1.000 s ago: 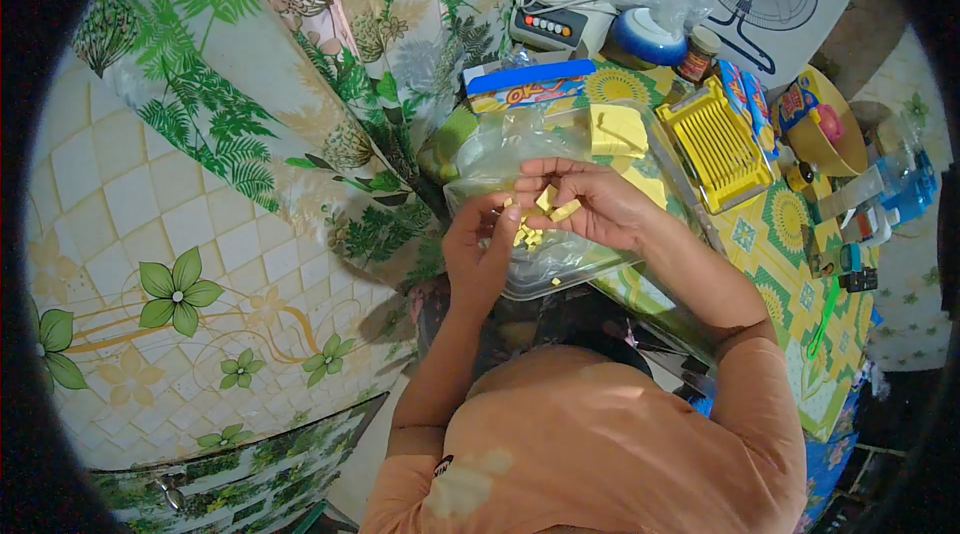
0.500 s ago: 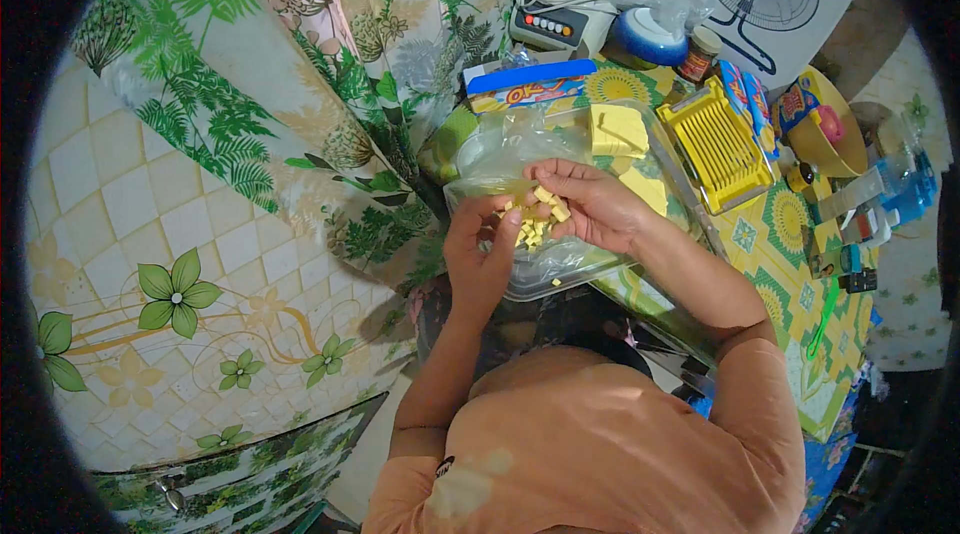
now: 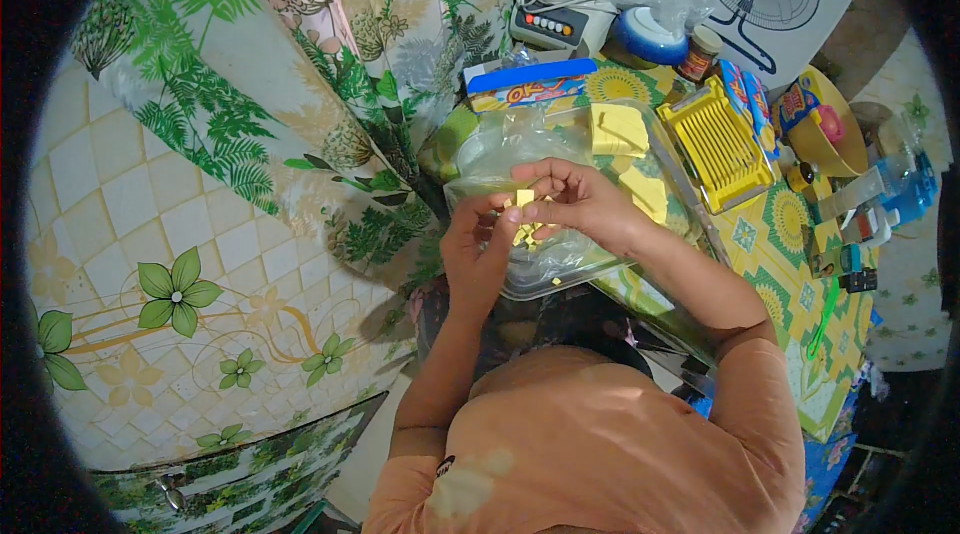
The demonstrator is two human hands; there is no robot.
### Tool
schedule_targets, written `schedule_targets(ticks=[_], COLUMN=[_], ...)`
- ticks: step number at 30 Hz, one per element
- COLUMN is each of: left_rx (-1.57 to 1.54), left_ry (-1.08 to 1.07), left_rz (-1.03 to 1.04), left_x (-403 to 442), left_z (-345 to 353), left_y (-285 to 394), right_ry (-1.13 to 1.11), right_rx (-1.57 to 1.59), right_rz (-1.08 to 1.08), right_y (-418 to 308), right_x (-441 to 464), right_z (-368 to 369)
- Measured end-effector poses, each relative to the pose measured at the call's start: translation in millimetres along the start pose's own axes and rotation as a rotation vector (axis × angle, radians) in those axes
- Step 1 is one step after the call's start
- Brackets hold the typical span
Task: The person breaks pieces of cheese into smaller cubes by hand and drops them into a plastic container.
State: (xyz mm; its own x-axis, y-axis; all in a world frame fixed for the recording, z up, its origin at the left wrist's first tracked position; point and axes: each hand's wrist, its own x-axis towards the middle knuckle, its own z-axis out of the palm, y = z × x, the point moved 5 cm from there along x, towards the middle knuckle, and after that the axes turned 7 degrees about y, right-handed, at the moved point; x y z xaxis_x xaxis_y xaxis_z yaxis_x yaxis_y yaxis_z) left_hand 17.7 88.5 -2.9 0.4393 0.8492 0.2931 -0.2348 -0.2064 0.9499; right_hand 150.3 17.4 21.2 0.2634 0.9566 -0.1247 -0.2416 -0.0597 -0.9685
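My left hand (image 3: 478,252) and my right hand (image 3: 585,206) meet over a clear plastic tray (image 3: 565,282). Between their fingertips is a small yellow stick (image 3: 524,198) that looks like cheese, pinched from both sides. Below the fingers, several small yellow cubes (image 3: 526,237) lie on clear plastic wrap (image 3: 582,252). One loose cube (image 3: 556,281) sits near the tray's front rim. Right of the hands, a thick yellow block (image 3: 618,130) and a thinner yellow slab (image 3: 646,196) rest in the tray. The fingers partly hide the cubes.
A yellow slotted slicer (image 3: 715,146) stands right of the tray. Behind are a blue-edged box (image 3: 530,84), a blender (image 3: 562,24) and a blue-white bowl (image 3: 650,37). Small bottles and a green utensil (image 3: 823,319) lie farther right. A patterned curtain (image 3: 340,64) hangs at left.
My right hand has shifted slightly left, closer to my left hand. The yellow pieces at its fingertips have moved left with it, and one stick now stands between both hands' fingers.
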Motion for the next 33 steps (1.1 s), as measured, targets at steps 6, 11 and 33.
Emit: schedule_targets(ticks=[6,11,33], left_rx=[-0.038,-0.135,-0.159], left_ry=[-0.006,-0.002,-0.022], left_rz=[-0.071,-0.162,-0.241], left_x=[-1.5,-2.2,-1.9], left_z=[1.3,3.0,6.0], left_y=[0.6,7.5,2.5], right_ry=[-0.031,-0.079,-0.018], right_rx=[0.002,0.069,0.224], right_rz=[0.024,0.100,0.145], right_y=[-0.6,1.7,7.0], right_x=[-1.4,-0.4,2.6], right_z=[2.2,-0.9,-3.6])
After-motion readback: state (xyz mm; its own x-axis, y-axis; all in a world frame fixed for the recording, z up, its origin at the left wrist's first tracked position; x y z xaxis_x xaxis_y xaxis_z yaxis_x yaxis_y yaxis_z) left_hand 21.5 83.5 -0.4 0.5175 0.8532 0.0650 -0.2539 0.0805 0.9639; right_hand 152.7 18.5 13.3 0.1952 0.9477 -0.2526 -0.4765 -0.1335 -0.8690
